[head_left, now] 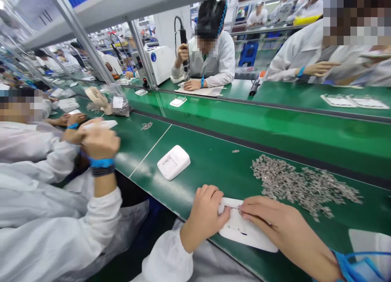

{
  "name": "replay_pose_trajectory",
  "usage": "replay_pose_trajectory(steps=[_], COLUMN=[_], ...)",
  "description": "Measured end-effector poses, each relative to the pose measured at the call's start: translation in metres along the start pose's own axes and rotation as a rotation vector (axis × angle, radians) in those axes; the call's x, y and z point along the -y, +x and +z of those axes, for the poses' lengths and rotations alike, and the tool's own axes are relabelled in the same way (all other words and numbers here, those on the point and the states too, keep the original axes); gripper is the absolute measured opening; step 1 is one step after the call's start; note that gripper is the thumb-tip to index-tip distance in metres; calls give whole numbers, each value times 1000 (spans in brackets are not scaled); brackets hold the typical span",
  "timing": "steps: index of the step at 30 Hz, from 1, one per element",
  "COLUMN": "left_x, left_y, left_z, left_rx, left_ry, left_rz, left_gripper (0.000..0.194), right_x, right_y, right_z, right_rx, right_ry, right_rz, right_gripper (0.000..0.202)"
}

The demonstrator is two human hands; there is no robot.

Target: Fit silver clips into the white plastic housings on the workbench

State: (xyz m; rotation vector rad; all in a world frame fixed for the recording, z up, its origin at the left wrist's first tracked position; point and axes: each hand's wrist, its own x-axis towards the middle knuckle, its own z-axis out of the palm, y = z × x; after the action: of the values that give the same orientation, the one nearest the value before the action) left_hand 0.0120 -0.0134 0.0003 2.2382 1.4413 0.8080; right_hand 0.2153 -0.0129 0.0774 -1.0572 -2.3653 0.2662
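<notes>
A white plastic housing (259,238) lies on the green bench right in front of me, its recessed face with small dark slots turned up. My left hand (205,212) grips its left end, with the thumb pressed onto the face. From the other side my right hand (276,223) reaches over the housing, thumb and fingers pinched at a slot. A small metal part shows at those fingertips, mostly covered. Beyond my right hand spreads a heap of small metal parts (293,182). Another white housing (174,162) sits farther left, a label on its upper face.
One loose metal part (235,151) lies near the belt edge. A green conveyor belt (214,115) carries a white panel (178,101) past the bench. At left, a co-worker's hand (102,141) is blurred. Beyond the belt, another person holds a black tool (183,39). A white piece (371,245) lies at right.
</notes>
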Motion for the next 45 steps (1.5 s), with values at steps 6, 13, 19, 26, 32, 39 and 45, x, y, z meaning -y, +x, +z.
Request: replay_pose_trajectory(steps=[6,13,19,26,32,39,45], left_x=[6,4,6,6,7,6,4], left_y=[0,3,4,6,8,5,8], left_z=[-1,-7,-8,-8,-8,-8,-10], left_rx=[-59,11,41,37,49,46,83], left_ry=[-33,-78,-118,-103,-98,-78,-73], left_rz=[2,-6,-11,-11,-15,5,-5], left_gripper=[8,11,15,16,19,12,16], right_x=[-2,4,5,9,4,-8,2], right_y=[-9,-9,0,12,24,21,-6], right_z=[15,23,39,35,38,36,32], right_rx=[-66,39,88,200,348,302,141], right_ry=[-342,-294,-354,-424,-415,-302,-305], right_rz=[-57,-15,-15,-19,79,11,78], right_gripper=[36,21,15,11,11,11,12])
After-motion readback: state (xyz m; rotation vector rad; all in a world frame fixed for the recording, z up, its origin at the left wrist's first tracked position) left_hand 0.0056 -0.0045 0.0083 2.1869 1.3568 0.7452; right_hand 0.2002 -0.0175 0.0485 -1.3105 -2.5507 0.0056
